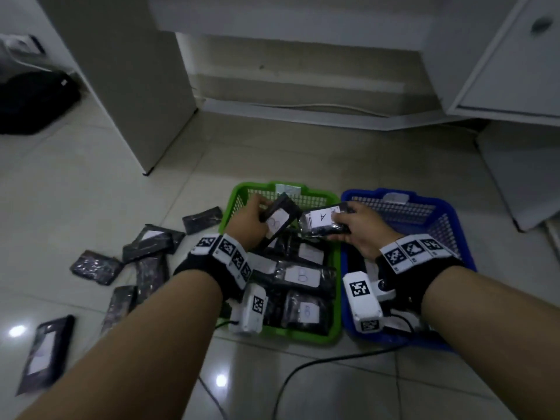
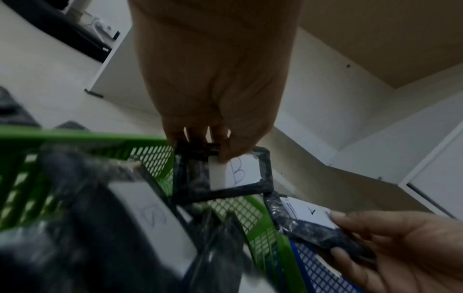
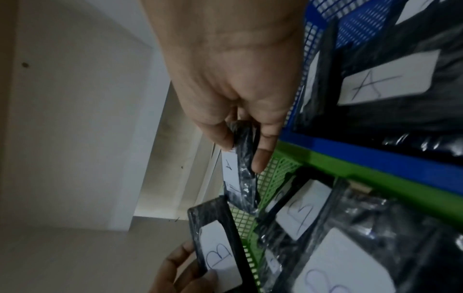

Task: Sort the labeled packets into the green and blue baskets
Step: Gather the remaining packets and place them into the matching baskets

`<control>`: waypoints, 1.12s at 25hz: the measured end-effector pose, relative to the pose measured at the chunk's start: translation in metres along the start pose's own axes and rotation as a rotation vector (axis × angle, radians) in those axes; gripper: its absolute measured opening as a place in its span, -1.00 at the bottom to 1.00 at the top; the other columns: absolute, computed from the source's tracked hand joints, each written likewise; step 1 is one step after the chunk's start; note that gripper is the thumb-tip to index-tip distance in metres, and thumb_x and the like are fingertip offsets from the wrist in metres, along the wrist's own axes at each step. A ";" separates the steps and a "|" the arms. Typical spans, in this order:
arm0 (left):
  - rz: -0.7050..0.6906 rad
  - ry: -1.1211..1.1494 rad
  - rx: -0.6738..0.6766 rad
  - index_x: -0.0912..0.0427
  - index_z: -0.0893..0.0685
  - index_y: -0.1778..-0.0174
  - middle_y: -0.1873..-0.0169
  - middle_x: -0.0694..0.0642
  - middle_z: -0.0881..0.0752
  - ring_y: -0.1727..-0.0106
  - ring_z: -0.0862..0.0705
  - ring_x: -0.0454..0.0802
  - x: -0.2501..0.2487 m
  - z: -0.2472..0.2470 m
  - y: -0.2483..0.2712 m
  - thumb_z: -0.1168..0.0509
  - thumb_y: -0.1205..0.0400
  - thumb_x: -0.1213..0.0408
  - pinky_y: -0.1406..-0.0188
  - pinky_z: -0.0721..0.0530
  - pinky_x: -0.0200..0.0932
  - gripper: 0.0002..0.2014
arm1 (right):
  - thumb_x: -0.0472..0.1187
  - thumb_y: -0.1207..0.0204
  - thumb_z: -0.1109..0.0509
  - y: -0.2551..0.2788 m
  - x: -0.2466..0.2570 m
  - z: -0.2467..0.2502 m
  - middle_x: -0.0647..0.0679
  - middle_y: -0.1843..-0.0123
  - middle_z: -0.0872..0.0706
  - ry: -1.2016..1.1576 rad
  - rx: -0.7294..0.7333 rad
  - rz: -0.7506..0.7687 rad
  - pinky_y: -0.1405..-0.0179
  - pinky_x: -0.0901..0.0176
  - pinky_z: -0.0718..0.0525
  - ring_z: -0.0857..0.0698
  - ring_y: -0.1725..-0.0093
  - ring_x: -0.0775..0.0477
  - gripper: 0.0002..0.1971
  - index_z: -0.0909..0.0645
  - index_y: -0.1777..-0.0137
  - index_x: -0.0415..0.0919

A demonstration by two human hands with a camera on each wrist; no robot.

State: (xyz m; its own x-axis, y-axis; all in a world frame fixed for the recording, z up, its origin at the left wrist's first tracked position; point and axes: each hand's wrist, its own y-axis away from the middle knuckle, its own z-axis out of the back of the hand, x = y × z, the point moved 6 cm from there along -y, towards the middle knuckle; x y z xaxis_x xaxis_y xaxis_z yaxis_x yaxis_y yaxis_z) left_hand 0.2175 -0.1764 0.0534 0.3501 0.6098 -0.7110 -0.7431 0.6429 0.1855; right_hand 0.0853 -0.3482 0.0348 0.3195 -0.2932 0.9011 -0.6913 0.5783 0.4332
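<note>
While B packets fill the green basket, A packets fill the blue basket.

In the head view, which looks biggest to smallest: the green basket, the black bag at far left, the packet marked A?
1. green basket
2. black bag, though farther away, so its true size is unsure
3. packet marked A, held by the right hand

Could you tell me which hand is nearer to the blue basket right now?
The right hand, holding an A packet at the blue basket's left rim. The left hand holds a B packet over the green basket, farther away.
</note>
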 end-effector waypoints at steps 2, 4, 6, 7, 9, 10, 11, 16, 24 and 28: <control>0.011 -0.038 0.001 0.17 -0.46 -0.30 -0.09 0.24 -0.71 -0.06 -0.68 0.21 0.003 -0.029 -0.003 -0.24 -0.62 0.32 0.04 -0.57 -0.08 -0.67 | -0.43 -0.60 -0.25 -0.007 -0.010 0.029 -0.23 -0.03 -0.66 0.024 -0.091 0.013 0.39 0.09 -0.74 -0.70 0.21 -0.08 -0.84 -0.50 -0.14 -0.30; -0.017 -0.074 0.058 0.14 -0.48 -0.34 -0.14 0.24 -0.69 -0.10 -0.66 0.22 0.000 -0.046 -0.011 -0.22 -0.64 0.32 0.03 -0.55 -0.11 -0.66 | -0.42 -0.59 -0.25 -0.011 -0.014 0.060 -0.18 0.00 -0.66 0.032 -0.220 0.047 0.43 0.11 -0.73 -0.68 0.23 -0.06 -0.88 -0.52 -0.04 -0.24; -0.094 -0.128 0.130 0.11 -0.51 -0.39 -0.21 0.24 -0.63 -0.20 -0.61 0.20 -0.007 -0.062 -0.019 -0.21 -0.65 0.32 -0.14 -0.55 -0.08 -0.63 | -0.41 -0.59 -0.23 -0.011 -0.019 0.091 -0.13 0.04 -0.65 0.021 -0.348 0.060 0.33 0.05 -0.74 -0.65 0.25 -0.05 -0.88 -0.53 0.05 -0.20; -0.146 -0.202 0.158 0.10 -0.53 -0.41 -0.23 0.24 -0.58 -0.24 -0.56 0.20 -0.009 -0.071 -0.022 -0.22 -0.64 0.33 -0.25 -0.52 -0.04 -0.61 | -0.42 -0.59 -0.22 -0.010 -0.023 0.106 -0.13 0.02 -0.65 0.012 -0.397 0.050 0.28 0.02 -0.74 -0.65 0.25 -0.05 -0.87 -0.53 0.02 -0.20; -0.207 -0.401 0.170 0.06 -0.60 -0.39 -0.20 0.25 -0.46 -0.25 -0.46 0.21 -0.009 -0.087 -0.023 -0.23 -0.61 0.36 -0.36 -0.44 0.03 -0.60 | -0.47 -0.56 -0.21 -0.008 -0.032 0.128 -0.15 -0.03 -0.70 0.001 -0.449 0.023 0.25 0.03 -0.75 -0.69 0.24 -0.08 -0.80 -0.56 -0.02 -0.18; -0.219 -0.479 0.159 0.05 -0.62 -0.37 -0.19 0.25 -0.43 -0.25 -0.43 0.23 -0.009 -0.092 -0.022 -0.23 -0.60 0.37 -0.37 -0.43 0.05 -0.60 | -0.50 -0.54 -0.21 -0.007 -0.036 0.134 -0.16 -0.04 -0.72 -0.011 -0.447 0.013 0.26 0.05 -0.76 -0.72 0.23 -0.10 -0.76 -0.58 -0.01 -0.18; -0.221 -0.520 0.143 0.04 -0.63 -0.35 -0.19 0.24 -0.43 -0.25 -0.42 0.24 -0.008 -0.094 -0.021 -0.24 -0.61 0.36 -0.36 -0.43 0.07 -0.61 | -0.52 -0.52 -0.22 -0.007 -0.039 0.138 -0.17 -0.03 -0.72 -0.007 -0.432 0.007 0.27 0.07 -0.77 -0.73 0.21 -0.11 -0.75 -0.59 -0.01 -0.19; -0.207 -0.459 0.134 0.02 -0.69 -0.26 -0.14 0.18 -0.47 -0.23 -0.46 0.24 -0.008 -0.090 -0.015 -0.38 -0.55 0.26 -0.30 -0.49 0.14 -0.66 | -0.30 -0.47 -0.44 -0.011 -0.036 0.139 -0.29 0.03 -0.77 0.471 -0.363 0.055 0.07 -0.13 -0.75 -0.74 0.16 -0.26 -0.77 -0.66 -0.08 -0.40; -0.262 -0.397 0.127 0.16 -0.53 -0.43 -0.27 0.23 -0.54 -0.30 -0.52 0.22 0.008 -0.039 0.007 -0.32 -0.57 0.31 -0.33 -0.49 0.00 -0.54 | -0.16 -0.54 -0.33 0.014 -0.019 0.054 -0.30 -0.37 -0.39 1.163 -0.448 0.188 -0.34 -0.12 -0.44 -0.42 -0.35 -0.35 -0.59 -0.49 -0.38 -0.21; -0.186 -0.575 0.227 0.07 -0.64 -0.31 -0.24 0.18 -0.58 -0.28 -0.57 0.15 0.034 0.020 0.015 -0.31 -0.59 0.23 -0.31 -0.53 -0.03 -0.65 | -0.16 -0.55 -0.30 0.031 -0.011 -0.029 -0.16 -0.22 -0.47 1.187 -0.158 0.410 -0.31 -0.09 -0.47 -0.45 -0.31 -0.25 -0.66 -0.56 -0.32 -0.06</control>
State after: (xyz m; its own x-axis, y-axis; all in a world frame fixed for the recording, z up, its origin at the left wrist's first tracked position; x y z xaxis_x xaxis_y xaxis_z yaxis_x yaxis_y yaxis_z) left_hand 0.2298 -0.1366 0.0455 0.7583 0.5889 -0.2795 -0.5232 0.8057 0.2778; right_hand 0.0790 -0.3052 0.0390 0.5405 0.7424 0.3957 -0.8185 0.5729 0.0431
